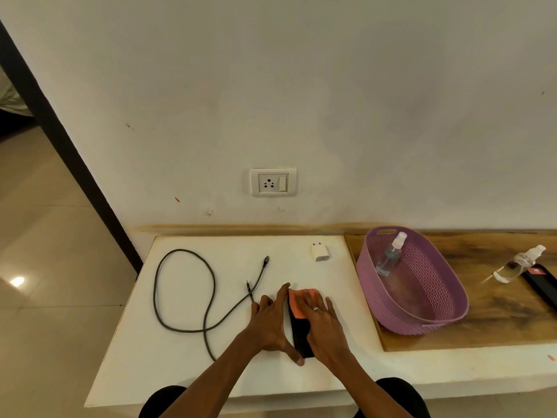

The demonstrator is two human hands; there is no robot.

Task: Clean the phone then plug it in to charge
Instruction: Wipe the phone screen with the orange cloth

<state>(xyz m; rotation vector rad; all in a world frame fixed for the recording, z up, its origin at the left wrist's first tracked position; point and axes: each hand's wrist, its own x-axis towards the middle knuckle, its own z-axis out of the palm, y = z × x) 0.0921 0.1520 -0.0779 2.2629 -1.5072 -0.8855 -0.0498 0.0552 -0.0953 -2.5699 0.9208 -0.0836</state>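
A black phone lies flat on the white board, its long side pointing away from me. My left hand grips its left edge, index finger stretched along the side and thumb at the near corner. My right hand presses an orange cloth flat onto the phone's far half. A dark braided cable loops on the board to the left, both its plugs lying free. A white charger adapter lies near the wall. The wall socket with its switch sits above.
A purple basket with a spray bottle in it stands on the wooden counter to the right. A second spray bottle lies beyond it, beside a dark flat object. The board's left edge drops to a tiled floor.
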